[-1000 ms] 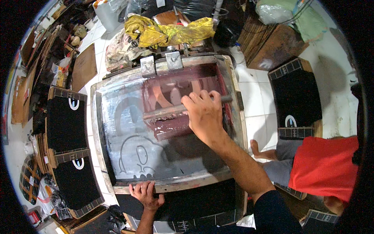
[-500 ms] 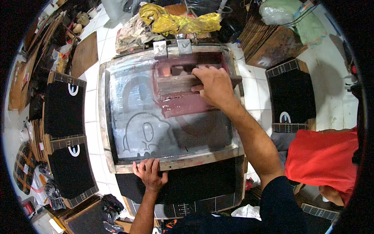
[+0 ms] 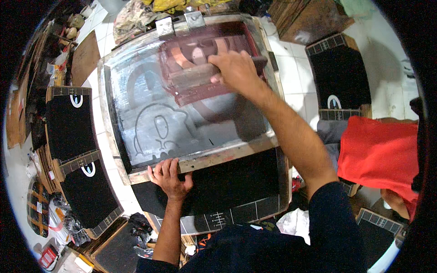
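Note:
A screen-printing frame (image 3: 227, 159) with pale wooden rails lies before me over a black panel (image 3: 214, 193). My right hand (image 3: 237, 72) is closed round the wooden handle of a squeegee (image 3: 191, 76), which stands on the mesh in the upper right part. Dark red ink (image 3: 195, 94) lies along the squeegee's near side. Beyond it, orange and pale shapes show through the red-stained mesh. With fingers curled over the near rail, my left hand (image 3: 170, 179) grips the frame. A rounded outline figure (image 3: 160, 127) marks the mesh at the lower left.
Two metal clamps (image 3: 165, 27) hold the frame's far edge. Black printed panels (image 3: 70, 125) stand at the left, another panel (image 3: 343, 75) at the right. A person in a red shirt (image 3: 378, 152) is close on my right. A yellow cloth (image 3: 173, 4) lies beyond the frame.
The squeegee has come slightly nearer to me across the mesh, and more of the shapes behind it show. My left hand keeps its place on the rail. The whole view has shifted.

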### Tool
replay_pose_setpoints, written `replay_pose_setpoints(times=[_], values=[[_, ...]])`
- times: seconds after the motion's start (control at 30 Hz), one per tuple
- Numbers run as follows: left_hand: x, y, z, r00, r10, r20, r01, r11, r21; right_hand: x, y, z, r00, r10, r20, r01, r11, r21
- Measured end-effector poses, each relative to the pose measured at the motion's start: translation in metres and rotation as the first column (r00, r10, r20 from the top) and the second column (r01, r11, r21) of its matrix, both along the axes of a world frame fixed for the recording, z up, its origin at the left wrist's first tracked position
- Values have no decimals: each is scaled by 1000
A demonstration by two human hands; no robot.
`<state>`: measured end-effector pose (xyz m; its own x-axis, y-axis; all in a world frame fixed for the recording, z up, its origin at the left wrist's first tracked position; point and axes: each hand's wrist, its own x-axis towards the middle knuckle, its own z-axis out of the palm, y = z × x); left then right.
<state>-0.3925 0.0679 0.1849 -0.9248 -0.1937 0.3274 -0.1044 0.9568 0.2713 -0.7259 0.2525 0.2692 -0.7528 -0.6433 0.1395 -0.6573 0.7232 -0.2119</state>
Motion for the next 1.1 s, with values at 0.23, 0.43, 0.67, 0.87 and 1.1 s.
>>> replay_pose_setpoints(times=[0.23, 0.43, 0.67, 0.87, 1.1], values=[[-2, 0, 1, 1000, -8, 4, 8, 1000, -9, 18, 5, -10, 999, -45, -13, 45, 999, -28], [-4, 0, 1, 1000, -2, 6, 2, 1000, -21, -1, 2, -1, 999, 15, 30, -17, 999, 37], [-2, 1, 0, 1000, 16, 9, -16, 999, -49, -7, 21, 24, 993, 88, 82, -81, 994, -79], [-2, -1, -2, 1000, 1, -1, -1, 999, -36, 8, 16, 6, 996, 71, -47, -72, 997, -5], [1, 0, 0, 999, 17, 31, -17, 1000, 3, 32, 8, -4, 997, 46, -65, -49, 997, -57]])
